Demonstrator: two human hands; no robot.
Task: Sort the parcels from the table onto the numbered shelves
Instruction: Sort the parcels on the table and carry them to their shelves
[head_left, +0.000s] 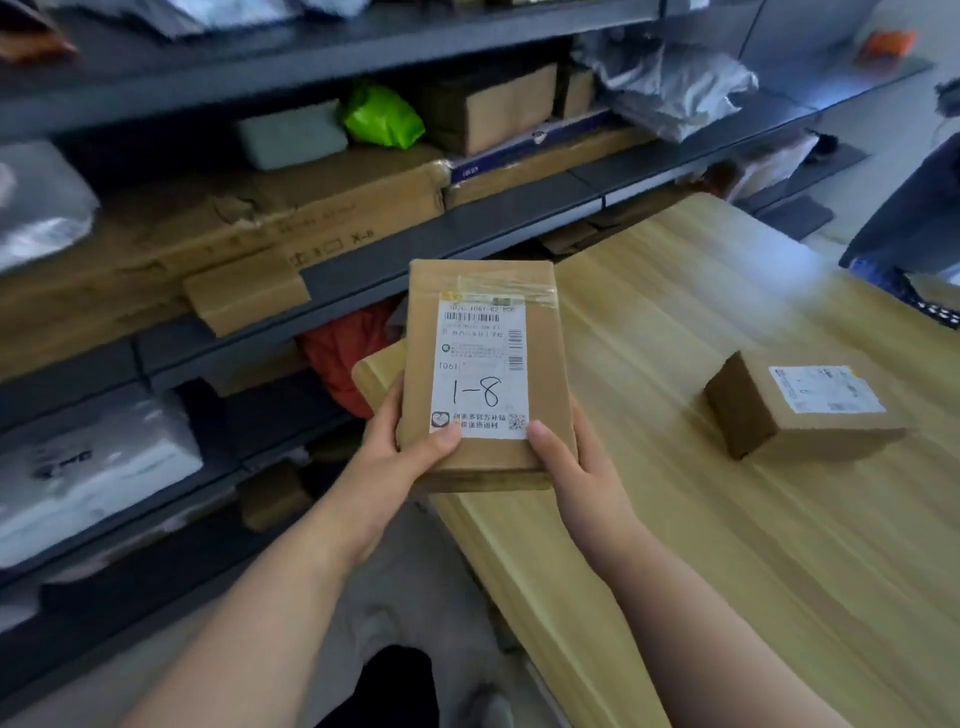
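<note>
You hold the parcel (483, 364) marked 1-8 over the left edge of the tabletop (727, 519), long axis pointing away from you, left hand (400, 452) and right hand (571, 467) each gripping a near corner; the shelves (363, 270) stand left of the tabletop, nearer your left hand.

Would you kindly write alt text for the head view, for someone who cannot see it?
A person's left hand and right hand hold a flat cardboard parcel labelled with a handwritten "1-8" over the corner of a wooden table. A smaller box lies on the table to the right; grey shelves of parcels stand left.
</note>
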